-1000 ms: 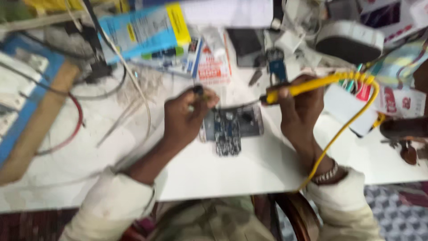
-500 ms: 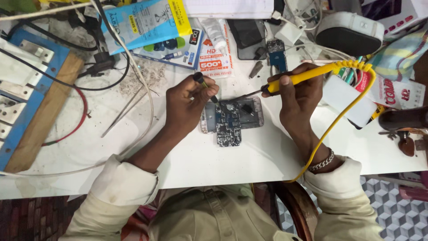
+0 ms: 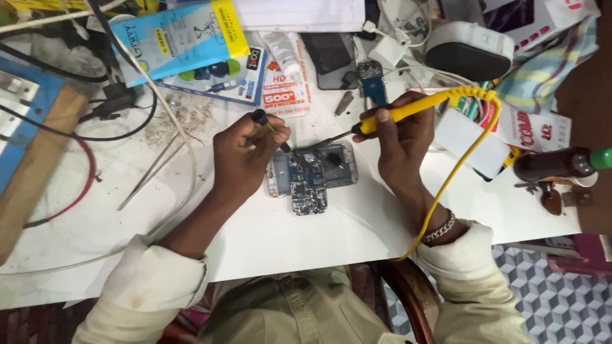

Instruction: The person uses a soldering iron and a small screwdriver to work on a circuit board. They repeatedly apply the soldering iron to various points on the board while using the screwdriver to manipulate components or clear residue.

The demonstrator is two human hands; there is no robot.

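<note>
My right hand [image 3: 401, 137] is gripping the yellow soldering iron [image 3: 408, 109]; my left hand [image 3: 245, 156] is pinching a thin tool [image 3: 268, 127] over the opened phone [image 3: 312, 175] on the counter [image 3: 268, 236]

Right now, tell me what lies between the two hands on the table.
Head view: the opened phone with its circuit board lies between left hand and right hand.

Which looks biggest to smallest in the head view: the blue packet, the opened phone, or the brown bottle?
1. Blue packet, clearly largest.
2. Opened phone and brown bottle look similar in size; too close to rank.
</note>
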